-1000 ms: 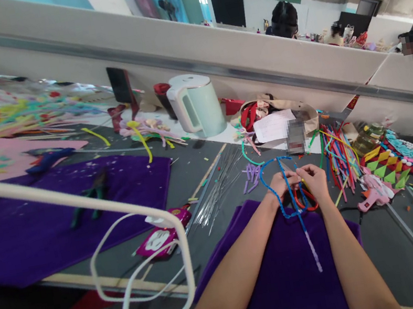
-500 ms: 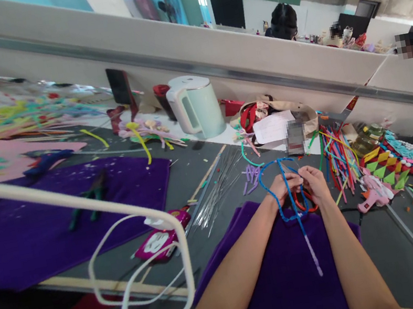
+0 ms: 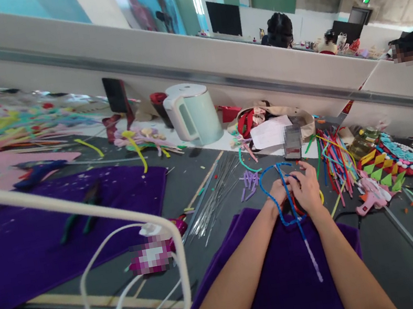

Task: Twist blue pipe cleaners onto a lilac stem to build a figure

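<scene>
Both hands meet over the far edge of a purple cloth (image 3: 283,274). Left hand (image 3: 279,192) pinches the blue pipe cleaner (image 3: 280,210), fingers narrow and curled round it. Right hand (image 3: 308,191) closed against the same piece from the other side, fingers folded tight; the knuckles hide the exact grip point. The blue strand loops out beyond the fingertips, then runs back under the palms and trails toward the wrists, its tail end pale lilac. A red loop (image 3: 298,207) shows just below the fingers, partly hidden. Bundle of coloured stems (image 3: 335,164) just right of the right hand. Loose metal wires (image 3: 216,190) left of the left hand. Mint kettle (image 3: 193,114) well beyond the fingertips.
</scene>
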`<action>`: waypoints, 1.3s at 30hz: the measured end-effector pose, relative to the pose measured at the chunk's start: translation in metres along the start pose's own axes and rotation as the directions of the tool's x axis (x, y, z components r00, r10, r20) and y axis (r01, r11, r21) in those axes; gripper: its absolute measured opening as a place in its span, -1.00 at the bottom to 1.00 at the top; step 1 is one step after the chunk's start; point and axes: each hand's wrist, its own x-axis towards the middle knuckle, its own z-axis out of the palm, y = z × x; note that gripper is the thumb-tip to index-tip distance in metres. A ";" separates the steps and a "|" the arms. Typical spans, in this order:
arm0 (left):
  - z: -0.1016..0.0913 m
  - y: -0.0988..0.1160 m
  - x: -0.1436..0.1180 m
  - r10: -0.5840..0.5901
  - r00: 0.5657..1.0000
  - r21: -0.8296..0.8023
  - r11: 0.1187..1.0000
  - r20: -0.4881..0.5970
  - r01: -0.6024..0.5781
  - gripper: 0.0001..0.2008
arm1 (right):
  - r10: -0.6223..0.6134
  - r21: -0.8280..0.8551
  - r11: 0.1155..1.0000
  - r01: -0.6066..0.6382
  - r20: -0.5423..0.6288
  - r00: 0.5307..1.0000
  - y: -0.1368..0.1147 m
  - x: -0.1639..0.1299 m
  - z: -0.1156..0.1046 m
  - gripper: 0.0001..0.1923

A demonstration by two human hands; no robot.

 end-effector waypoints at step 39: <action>-0.004 0.004 -0.003 -0.011 0.988 -0.040 0.999 0.153 0.018 -0.64 | 0.549 0.762 0.344 -0.548 0.310 0.776 0.018 0.003 0.009 -0.69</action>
